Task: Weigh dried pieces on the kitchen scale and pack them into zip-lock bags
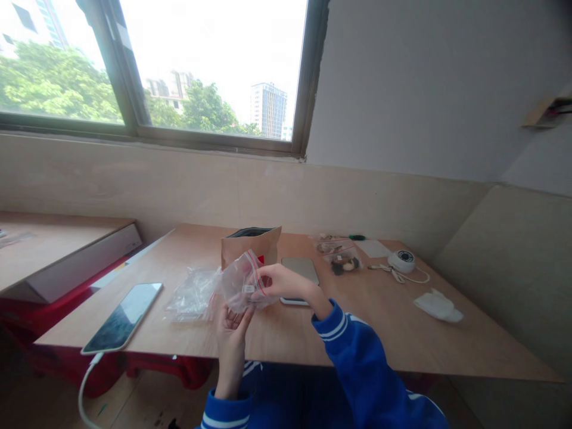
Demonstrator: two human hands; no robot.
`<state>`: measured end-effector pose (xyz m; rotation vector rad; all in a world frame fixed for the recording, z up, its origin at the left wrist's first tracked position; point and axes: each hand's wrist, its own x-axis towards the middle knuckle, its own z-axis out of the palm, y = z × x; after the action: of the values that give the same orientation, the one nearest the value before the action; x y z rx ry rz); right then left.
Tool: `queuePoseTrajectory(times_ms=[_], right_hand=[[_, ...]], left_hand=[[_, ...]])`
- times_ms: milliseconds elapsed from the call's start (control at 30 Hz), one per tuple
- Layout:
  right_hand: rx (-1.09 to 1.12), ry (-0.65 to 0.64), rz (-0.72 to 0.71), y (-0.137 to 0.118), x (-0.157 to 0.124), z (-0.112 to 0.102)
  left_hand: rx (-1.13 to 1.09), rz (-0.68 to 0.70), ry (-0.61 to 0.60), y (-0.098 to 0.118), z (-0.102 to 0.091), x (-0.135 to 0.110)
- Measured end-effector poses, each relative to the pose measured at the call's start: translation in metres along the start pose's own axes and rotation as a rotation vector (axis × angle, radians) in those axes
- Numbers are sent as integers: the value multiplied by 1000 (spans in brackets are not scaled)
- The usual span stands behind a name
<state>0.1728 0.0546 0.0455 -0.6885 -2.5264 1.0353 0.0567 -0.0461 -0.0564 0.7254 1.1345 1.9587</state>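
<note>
Between my hands is a clear zip-lock bag (236,283) with a red seal strip and a small white label. My left hand (235,322) grips its lower edge from below, fingers curled. At the bag's right side, my right hand (274,281) pinches near the red strip; its fingertips are partly hidden by the plastic. Just behind the bag stands an open brown paper pouch (241,244). A pile of clear plastic bags (190,295) lies to the left. Partly behind my right hand is a flat, light-topped device (304,268), perhaps a scale.
A phone (125,319) with a charging cable lies at the table's left edge. Toward the right are filled zip bags (344,262), a white dome camera (401,260) with its cable, white paper (373,248) and a crumpled white wrapper (438,305). Red stools (179,369) stand below.
</note>
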Motion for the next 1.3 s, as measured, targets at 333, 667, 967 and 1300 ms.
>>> queuePoseTrajectory(times_ms=[333,667,967,1300], right_hand=[[66,736,-51,-18,27,-50],[-47,843,-69,-9,18,0],[529,716,202,30,-27,54],[570,859,239,29,-45,71]], left_hand=[[9,11,6,-8,-8,6],[-31,-57,-10,-3,-8,5],[104,-117,-246,1,-9,1],[141,-213,-302,3,-23,5]])
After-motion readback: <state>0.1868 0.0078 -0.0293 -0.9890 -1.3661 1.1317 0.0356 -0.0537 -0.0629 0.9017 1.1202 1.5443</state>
